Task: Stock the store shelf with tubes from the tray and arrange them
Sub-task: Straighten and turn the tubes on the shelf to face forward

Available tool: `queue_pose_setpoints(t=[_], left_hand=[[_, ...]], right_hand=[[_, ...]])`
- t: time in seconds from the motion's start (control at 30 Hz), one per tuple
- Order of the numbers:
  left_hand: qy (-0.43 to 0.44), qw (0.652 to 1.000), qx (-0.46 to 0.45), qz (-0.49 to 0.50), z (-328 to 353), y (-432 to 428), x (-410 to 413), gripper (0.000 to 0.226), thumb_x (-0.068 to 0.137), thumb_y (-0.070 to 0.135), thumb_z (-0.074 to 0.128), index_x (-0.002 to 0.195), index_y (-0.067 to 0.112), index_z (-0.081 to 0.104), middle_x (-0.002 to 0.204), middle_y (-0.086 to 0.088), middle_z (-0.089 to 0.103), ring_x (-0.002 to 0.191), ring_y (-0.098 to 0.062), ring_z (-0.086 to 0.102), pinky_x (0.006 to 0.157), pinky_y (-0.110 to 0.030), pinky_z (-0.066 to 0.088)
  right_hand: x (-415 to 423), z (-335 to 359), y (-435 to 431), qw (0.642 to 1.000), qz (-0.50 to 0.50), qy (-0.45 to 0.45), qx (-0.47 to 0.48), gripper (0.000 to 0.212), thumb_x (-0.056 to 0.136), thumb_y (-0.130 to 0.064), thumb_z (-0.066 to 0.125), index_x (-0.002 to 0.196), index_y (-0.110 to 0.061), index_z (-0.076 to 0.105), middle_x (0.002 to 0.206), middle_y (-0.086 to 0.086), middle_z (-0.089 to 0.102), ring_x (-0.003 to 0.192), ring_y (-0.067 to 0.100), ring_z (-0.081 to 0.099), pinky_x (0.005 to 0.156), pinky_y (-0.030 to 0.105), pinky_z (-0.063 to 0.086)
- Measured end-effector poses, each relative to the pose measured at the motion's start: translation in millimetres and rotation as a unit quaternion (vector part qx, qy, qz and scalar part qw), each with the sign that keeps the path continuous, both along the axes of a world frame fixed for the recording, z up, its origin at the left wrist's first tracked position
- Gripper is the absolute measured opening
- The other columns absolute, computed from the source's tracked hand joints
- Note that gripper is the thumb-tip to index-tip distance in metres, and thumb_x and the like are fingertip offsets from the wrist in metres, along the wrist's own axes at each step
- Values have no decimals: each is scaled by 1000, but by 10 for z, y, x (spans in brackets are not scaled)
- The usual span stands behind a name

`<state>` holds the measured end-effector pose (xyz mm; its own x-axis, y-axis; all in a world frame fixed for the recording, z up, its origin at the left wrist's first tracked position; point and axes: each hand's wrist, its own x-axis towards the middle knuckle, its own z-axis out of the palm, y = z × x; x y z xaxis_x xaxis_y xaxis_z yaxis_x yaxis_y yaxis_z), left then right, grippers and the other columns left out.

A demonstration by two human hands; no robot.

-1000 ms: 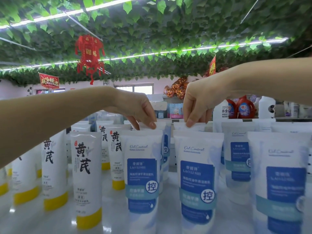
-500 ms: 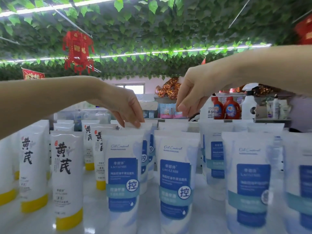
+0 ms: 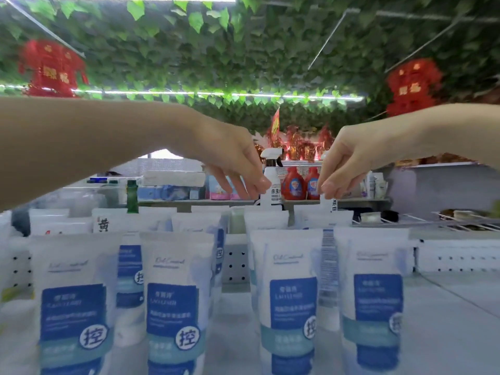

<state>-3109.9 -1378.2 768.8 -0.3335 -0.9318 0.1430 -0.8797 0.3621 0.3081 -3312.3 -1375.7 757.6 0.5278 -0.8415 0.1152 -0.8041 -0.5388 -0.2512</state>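
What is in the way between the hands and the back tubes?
Nothing visible. The left hand and right hand hover right over the back tubes, higher than the front tubes. Whether fingertips touch them is unclear.

Bare hands, left hand (image 3: 232, 161) and right hand (image 3: 349, 163), on 2 bare forearms (image 3: 94, 147).

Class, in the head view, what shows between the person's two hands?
In the head view, a white spray bottle and two red bottles, on a far shelf, show between the left hand and the right hand.
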Motion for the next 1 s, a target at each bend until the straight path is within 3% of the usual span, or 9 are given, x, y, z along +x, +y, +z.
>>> queue_pose_setpoints(t=[0.07,0.13,0.2,0.3,0.4,0.5,0.67,0.87,1.0], left_hand=[[-21,999,30,6,-47,7,-113,18,88,16,63,102,9,71,94,-5,74,96,-22,69,82,-29,56],[-37,998,57,-1,-91,4,-182,14,88,15,62,98,15,72,95,-4,74,99,-25,68,82,-28,57],[-66,997,43,3,-180,-42,-238,17,86,15,66,102,12,70,97,-8,72,96,-25,67,88,-36,55],[-91,993,74,3,-281,-113,-231,23,84,15,68,105,5,70,101,-13,69,96,-28,65,91,-41,54],[-74,986,149,-28,-288,-180,-116,18,90,14,62,102,8,73,102,-7,73,99,-24,69,85,-33,57],[-57,987,146,-42,-288,-231,-73,19,91,13,60,103,6,73,101,-7,74,100,-26,69,82,-29,58],[-56,985,157,-48,-270,-223,-77,23,90,14,61,107,2,71,103,-10,73,103,-33,67,83,-30,57],[-57,985,159,-40,-267,-201,-89,22,90,14,61,106,4,72,101,-8,74,99,-28,68,81,-29,58],[-66,986,151,-36,-263,-180,-84,23,91,15,60,109,6,71,91,-1,75,72,-12,68,80,-28,58]], right_hand=[[-39,-41,0,999,-13,-39,8,3,68,-14,74,67,-12,72,65,6,59,54,11,54,48,9,48],[-119,-95,-124,999,11,-39,32,34,50,-32,77,78,-11,73,78,12,60,70,20,57,60,15,53],[-163,-115,-209,999,7,-31,40,58,41,-43,77,87,-9,76,84,11,61,79,22,56,74,22,56],[-216,-126,-342,999,12,-10,39,54,52,-46,78,90,-9,76,79,9,57,74,19,53,74,20,56],[-245,-165,-414,999,10,-6,48,26,74,-34,76,91,-15,78,79,9,58,73,17,53,68,18,56],[-237,-223,-463,999,18,-9,37,9,81,-25,74,86,-18,79,90,27,64,77,22,56,64,21,56],[-260,-261,-513,999,38,-18,4,11,82,-21,74,86,-12,78,97,28,66,75,21,56,60,20,54],[-289,-245,-516,999,44,-9,-1,10,82,-21,74,85,-13,78,97,23,68,75,20,58,62,21,56],[-287,-237,-527,999,52,-1,1,12,82,-20,73,88,-11,78,100,26,67,76,21,57,61,22,56]])
